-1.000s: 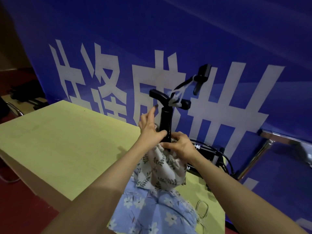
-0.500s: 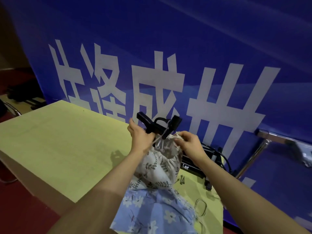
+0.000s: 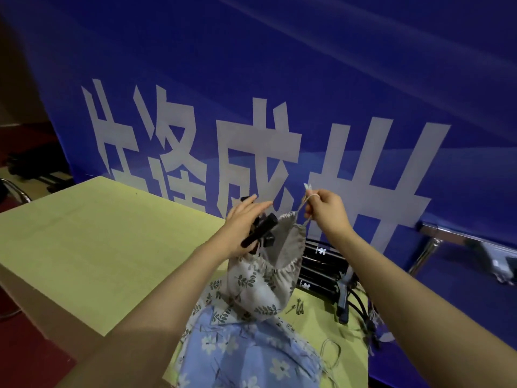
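Observation:
A cream drawstring bag [image 3: 260, 278] with a leaf print stands on the yellow-green table [image 3: 84, 233], its mouth open. The handle of a black tool [image 3: 261, 229] sticks out of the mouth; the rest is hidden inside. My left hand [image 3: 242, 219] lies against this handle with straight fingers. My right hand [image 3: 327, 211] pinches the bag's white drawstring [image 3: 303, 208] and holds it up and to the right, taut.
A blue floral cloth bag [image 3: 246, 354] lies in front of the cream one. Black cased equipment [image 3: 319, 264] with cables sits behind, by the blue banner [image 3: 279, 79]. Small metal pins [image 3: 298, 305] lie on the table. A metal chair frame [image 3: 430, 247] stands at the right.
The black tool has sunk from upright above the bag down into it. My right hand left the bag's rim and pulled the drawstring up and right; my left hand shifted onto the handle.

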{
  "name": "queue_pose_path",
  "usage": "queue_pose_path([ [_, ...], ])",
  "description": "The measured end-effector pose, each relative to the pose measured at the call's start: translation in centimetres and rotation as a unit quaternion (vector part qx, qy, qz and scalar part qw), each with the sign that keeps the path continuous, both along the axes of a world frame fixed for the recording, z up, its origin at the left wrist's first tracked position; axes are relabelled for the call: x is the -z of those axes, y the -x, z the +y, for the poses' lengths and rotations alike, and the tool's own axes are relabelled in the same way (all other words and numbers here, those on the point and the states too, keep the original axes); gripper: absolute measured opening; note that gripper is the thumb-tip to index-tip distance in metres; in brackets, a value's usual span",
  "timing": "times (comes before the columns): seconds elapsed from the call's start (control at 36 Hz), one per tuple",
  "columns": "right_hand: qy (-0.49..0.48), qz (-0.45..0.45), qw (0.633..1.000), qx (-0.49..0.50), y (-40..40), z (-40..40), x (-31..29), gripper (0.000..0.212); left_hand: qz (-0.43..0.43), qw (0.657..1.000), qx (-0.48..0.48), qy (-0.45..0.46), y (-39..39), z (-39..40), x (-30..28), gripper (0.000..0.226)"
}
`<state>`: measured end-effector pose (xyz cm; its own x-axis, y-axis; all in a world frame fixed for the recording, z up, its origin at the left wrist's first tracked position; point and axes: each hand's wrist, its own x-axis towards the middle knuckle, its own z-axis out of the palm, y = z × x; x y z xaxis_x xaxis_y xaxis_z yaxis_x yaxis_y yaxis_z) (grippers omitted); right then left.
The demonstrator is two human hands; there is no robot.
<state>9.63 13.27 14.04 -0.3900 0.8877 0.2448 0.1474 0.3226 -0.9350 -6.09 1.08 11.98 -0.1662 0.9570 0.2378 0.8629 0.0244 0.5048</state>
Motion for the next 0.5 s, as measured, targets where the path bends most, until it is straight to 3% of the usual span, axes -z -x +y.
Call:
queue_pose_path([
  [0.08, 0.009, 0.023, 1.000, -0.018, 0.3, -0.4, -1.2, 0.028, 0.020, 0.991, 0.036, 0.126, 0.3, 0.0, -1.7, 0.092],
  [0.17, 0.023, 0.045, 0.998, -0.026, 0.9, -0.7, -2.1, 0.027, 0.064, 0.980, 0.064, 0.180, 0.5, 0.3, -2.7, 0.097],
  [0.25, 0.003, 0.040, 0.999, -0.024, 1.5, -0.9, -2.9, 0.022, 0.079, 0.970, 0.081, 0.216, -0.3, 0.9, -4.1, 0.087],
  [0.36, -0.013, 0.043, 0.999, -0.026, 1.9, -1.1, -3.6, 0.020, -0.024, 0.990, 0.013, 0.139, -1.8, 1.7, -5.3, 0.050],
  [0.5, -0.052, 0.031, 0.997, -0.036, 2.6, -1.7, -4.1, 0.024, 0.036, 0.996, -0.053, 0.060, -3.4, 3.1, -4.2, 0.052],
])
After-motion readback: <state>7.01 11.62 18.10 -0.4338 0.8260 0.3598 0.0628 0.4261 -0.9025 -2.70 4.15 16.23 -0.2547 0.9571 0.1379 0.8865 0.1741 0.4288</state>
